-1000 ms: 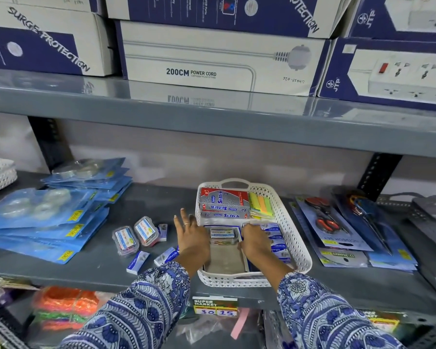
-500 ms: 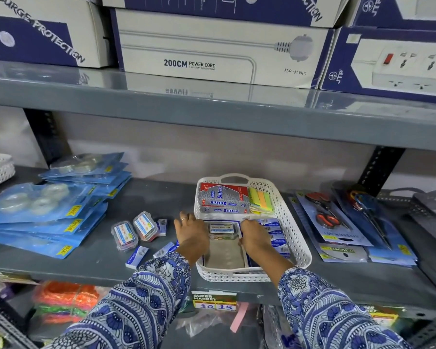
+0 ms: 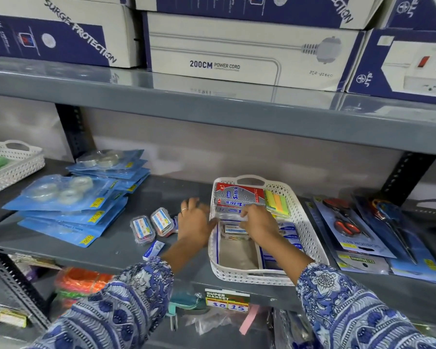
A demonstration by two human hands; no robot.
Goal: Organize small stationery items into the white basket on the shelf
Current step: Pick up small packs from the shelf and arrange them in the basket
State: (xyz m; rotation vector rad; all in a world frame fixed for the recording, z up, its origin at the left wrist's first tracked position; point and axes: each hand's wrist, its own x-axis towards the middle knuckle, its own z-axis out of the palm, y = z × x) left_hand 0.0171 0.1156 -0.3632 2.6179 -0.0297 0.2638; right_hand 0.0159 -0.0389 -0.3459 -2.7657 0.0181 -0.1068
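The white basket (image 3: 311,239) stands on the grey shelf, centre right. It holds red-and-silver boxes (image 3: 239,196) at the back, coloured sticky notes (image 3: 277,204), a small clear box (image 3: 234,232) and small blue boxes (image 3: 288,235) along the right wall. My left hand (image 3: 195,222) lies outside the basket against its left wall, fingers spread, holding nothing. My right hand (image 3: 258,221) is inside the basket, fingers bent where the clear box meets the silver boxes; its grip is hidden. Two more clear boxes (image 3: 151,226) and a small blue-white box (image 3: 153,249) lie left of the basket.
Blue tape packs (image 3: 68,197) are stacked on the left, with another white basket (image 3: 15,165) beyond them. Scissor packs (image 3: 349,229) lie right of the basket. The upper shelf (image 3: 212,109) overhangs closely. A price tag (image 3: 227,299) sits on the shelf's front edge.
Both hands have slid farther back along the basket. My right hand went from beside the clear box up to the front edge of the silver boxes.
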